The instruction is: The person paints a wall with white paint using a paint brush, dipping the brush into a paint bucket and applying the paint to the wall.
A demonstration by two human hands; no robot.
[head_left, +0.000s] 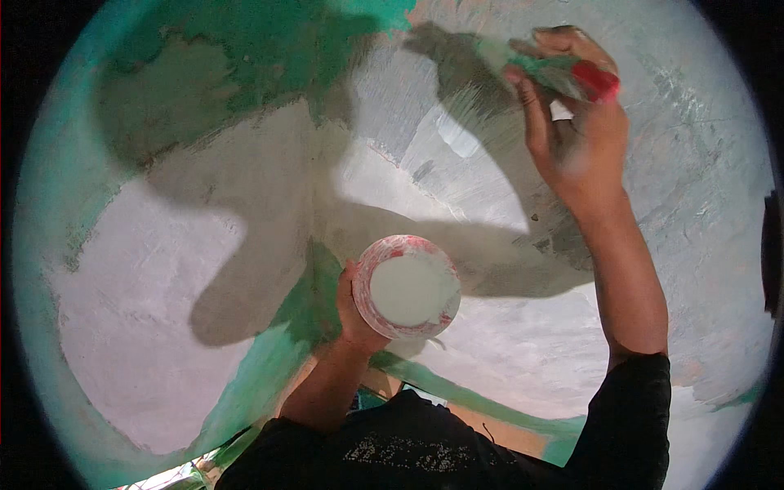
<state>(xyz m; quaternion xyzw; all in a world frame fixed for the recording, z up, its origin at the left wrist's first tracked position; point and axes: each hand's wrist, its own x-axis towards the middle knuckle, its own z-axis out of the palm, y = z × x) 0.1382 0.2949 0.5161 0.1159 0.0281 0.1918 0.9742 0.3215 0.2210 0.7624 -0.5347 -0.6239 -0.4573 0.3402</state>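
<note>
My left hand (359,314) is closed around the side of a round tub (451,318) at the lower middle. Red and white smears cover its rim, and pale, whitish paint (411,290) fills the inside. At the upper right my right hand (581,135) is raised by the wall, fingers curled around a small tool (596,82) with a red end and a greenish, streaked body. Motion blurs it, so I cannot tell its exact kind. Left of that hand, a glossy white patch (459,135) shows on the wall.
The wall (155,302) ahead carries wide whitish coats with brush streaks, and a corner line runs down its middle. Green paint (278,49) shows at the top and along the lower edges. My shadow falls across it. A dark object (770,253) stands at the far right.
</note>
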